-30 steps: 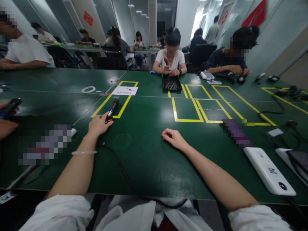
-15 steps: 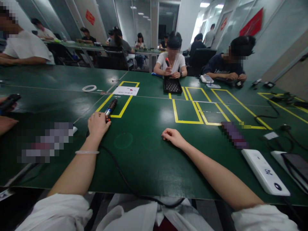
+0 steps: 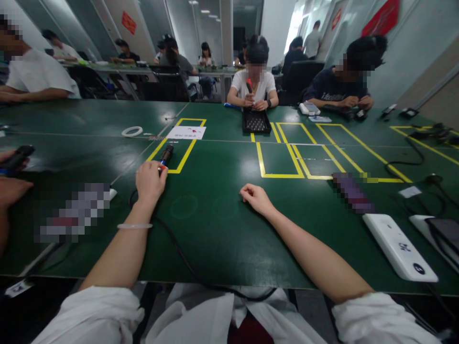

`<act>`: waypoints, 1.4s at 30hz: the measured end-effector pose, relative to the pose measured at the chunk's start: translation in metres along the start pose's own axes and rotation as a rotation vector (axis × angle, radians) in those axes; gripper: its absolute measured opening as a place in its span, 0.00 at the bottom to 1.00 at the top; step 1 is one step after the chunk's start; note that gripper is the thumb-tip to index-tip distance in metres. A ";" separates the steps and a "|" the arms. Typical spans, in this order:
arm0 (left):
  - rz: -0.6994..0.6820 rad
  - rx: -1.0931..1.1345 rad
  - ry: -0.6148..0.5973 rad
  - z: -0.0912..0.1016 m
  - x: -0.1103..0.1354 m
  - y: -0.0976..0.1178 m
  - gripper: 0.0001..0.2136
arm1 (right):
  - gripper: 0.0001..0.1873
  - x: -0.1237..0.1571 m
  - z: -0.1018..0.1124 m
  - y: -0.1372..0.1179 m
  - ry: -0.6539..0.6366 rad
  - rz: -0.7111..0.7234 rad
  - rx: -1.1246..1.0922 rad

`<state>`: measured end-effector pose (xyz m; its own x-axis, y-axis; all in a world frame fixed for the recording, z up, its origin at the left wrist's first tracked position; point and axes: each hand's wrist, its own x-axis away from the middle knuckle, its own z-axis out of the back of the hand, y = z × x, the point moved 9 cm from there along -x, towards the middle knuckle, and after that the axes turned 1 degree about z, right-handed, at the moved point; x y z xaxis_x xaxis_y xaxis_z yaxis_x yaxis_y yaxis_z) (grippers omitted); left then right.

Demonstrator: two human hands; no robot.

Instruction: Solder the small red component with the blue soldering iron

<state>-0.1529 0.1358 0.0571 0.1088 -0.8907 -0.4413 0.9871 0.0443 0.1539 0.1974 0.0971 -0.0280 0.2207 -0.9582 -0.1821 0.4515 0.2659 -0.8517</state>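
My left hand (image 3: 150,180) lies on the green table (image 3: 222,229), its fingers closed over the near end of a black electric screwdriver (image 3: 165,155). The tool lies flat and points away across a yellow tape line. Its black cable (image 3: 179,253) runs from under my left wrist to the table's near edge. My right hand (image 3: 255,197) rests on the table a little right of centre, fingers loosely curled, and I see nothing in it. A thin bracelet circles my left wrist.
A white power strip (image 3: 399,248) and a dark device lie at the right. A black tray (image 3: 256,122) sits before the person opposite. A white card (image 3: 186,132) and a tape ring (image 3: 132,131) lie farther left. Another person's hand (image 3: 12,188) is at the left edge.
My left hand has slid forward along the screwdriver and now covers more of its near end. My right hand has stayed in place.
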 end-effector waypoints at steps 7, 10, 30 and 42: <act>-0.425 0.720 -0.471 -0.030 0.042 0.159 0.15 | 0.09 0.001 -0.002 -0.001 -0.024 0.020 -0.083; -0.504 0.828 -0.681 -0.051 0.068 0.209 0.14 | 0.07 0.001 -0.002 -0.001 -0.022 0.047 -0.142; -0.539 0.891 -0.780 -0.064 0.098 0.233 0.29 | 0.07 0.005 -0.002 -0.012 -0.074 0.146 -0.153; -0.659 0.585 -0.355 -0.032 0.093 0.229 0.16 | 0.13 -0.001 0.001 0.007 -0.001 0.029 -0.312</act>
<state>0.0868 0.0772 0.0226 -0.5862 -0.7454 -0.3176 0.6111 -0.6641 0.4307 0.2014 0.0999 -0.0332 0.2304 -0.9506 -0.2079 0.1584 0.2475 -0.9559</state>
